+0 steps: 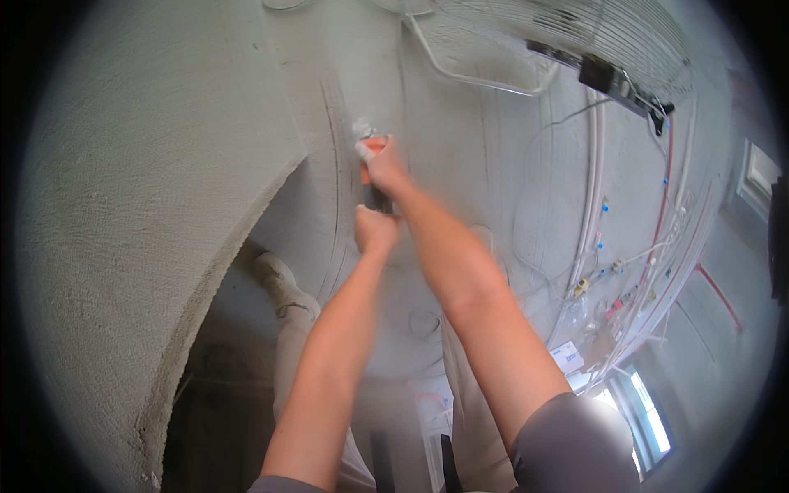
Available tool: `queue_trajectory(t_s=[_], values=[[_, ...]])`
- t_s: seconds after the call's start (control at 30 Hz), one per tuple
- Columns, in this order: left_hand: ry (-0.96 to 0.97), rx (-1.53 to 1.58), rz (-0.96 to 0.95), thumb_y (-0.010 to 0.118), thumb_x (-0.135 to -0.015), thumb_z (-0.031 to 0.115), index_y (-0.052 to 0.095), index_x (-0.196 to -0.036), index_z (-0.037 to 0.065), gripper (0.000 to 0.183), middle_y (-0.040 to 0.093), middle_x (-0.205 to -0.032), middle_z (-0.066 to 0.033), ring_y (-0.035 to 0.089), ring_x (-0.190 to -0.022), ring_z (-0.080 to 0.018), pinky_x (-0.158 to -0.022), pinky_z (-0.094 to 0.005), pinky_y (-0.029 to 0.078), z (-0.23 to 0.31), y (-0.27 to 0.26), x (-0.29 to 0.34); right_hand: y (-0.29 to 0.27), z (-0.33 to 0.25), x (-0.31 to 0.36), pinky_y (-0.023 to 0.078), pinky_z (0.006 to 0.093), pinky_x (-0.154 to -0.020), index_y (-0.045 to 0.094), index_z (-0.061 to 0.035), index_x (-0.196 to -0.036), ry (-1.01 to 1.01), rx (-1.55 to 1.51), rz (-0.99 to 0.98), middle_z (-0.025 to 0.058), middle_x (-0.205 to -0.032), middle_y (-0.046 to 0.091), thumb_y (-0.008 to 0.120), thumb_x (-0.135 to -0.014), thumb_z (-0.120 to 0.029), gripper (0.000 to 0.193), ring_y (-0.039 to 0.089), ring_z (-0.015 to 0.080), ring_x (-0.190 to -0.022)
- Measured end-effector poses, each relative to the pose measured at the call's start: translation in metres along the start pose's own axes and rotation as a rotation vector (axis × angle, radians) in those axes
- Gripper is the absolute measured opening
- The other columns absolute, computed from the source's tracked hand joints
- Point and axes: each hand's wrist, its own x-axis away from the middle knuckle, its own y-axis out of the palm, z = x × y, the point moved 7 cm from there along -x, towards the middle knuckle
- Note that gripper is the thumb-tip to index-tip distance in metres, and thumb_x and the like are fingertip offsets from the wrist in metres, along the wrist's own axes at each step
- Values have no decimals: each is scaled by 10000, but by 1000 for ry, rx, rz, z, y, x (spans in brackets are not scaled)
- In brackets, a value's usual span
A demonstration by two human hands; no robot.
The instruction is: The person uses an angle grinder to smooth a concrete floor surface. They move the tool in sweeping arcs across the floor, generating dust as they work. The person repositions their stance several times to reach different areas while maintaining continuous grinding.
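Both my hands are closed around an orange and black power tool (376, 199), held out in front of me against the grey concrete surface. My right hand (386, 164) grips the orange front part. Behind it, my left hand (377, 229) holds the dark rear end. White dust (362, 127) puffs up at the tool's front tip. The working end is hidden by my right hand, the dust and blur, so I cannot tell its exact kind. Dark curved scratch lines (334, 111) run just left of the tool.
A rough plastered wall (131, 205) with a broken edge fills the left side. At the upper right is a large wire-caged fan (625, 37) with a bent metal tube (477, 80). Pipes and cables (593, 164) run along the right. My shoe (278, 275) is at lower left.
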Motion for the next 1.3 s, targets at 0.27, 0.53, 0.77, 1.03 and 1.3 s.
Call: queue_trajectory(t_s=[0.27,0.53,0.77,1.03,1.3], values=[[132,-2,8,842,-913,336,637,-1049,-38,448,774,-953,-221,753,-878,-322,-773,-468,551,-44,-27,36,4,7,89,506,538,-1118,193,-87,-1741,58,-98,102,285,-1466,671,718,-966,-620,1078,671,470,-1324],[287,-39,12,937,-781,283,619,-1045,-21,513,750,-938,-170,721,-866,-269,-798,-430,554,-69,-99,163,-6,24,224,540,500,-1063,270,-4,-1704,72,-396,193,290,-1355,718,816,-844,-669,1217,705,452,-1255],[423,-115,-147,998,-734,353,621,-1125,-12,655,754,-1053,-163,744,-979,-295,-889,-424,567,-108,-170,195,22,15,324,554,421,-993,576,25,-1358,107,-651,398,191,-1226,731,893,-848,-468,777,722,308,-1115],[675,-280,-278,971,-729,259,612,-1087,-14,576,708,-1016,-115,664,-920,-216,-864,-393,551,-131,-247,191,59,-3,410,558,403,-969,600,-36,-1326,3,-975,626,131,-1193,746,878,-872,-411,651,724,266,-1082],[877,-440,-349,917,-797,163,595,-1100,-10,475,676,-1007,-95,619,-919,-186,-854,-372,532,-149,-264,211,82,25,464,569,372,-948,569,-21,-1343,-95,-1307,777,101,-1170,755,898,-900,-328,631,729,215,-1071]])
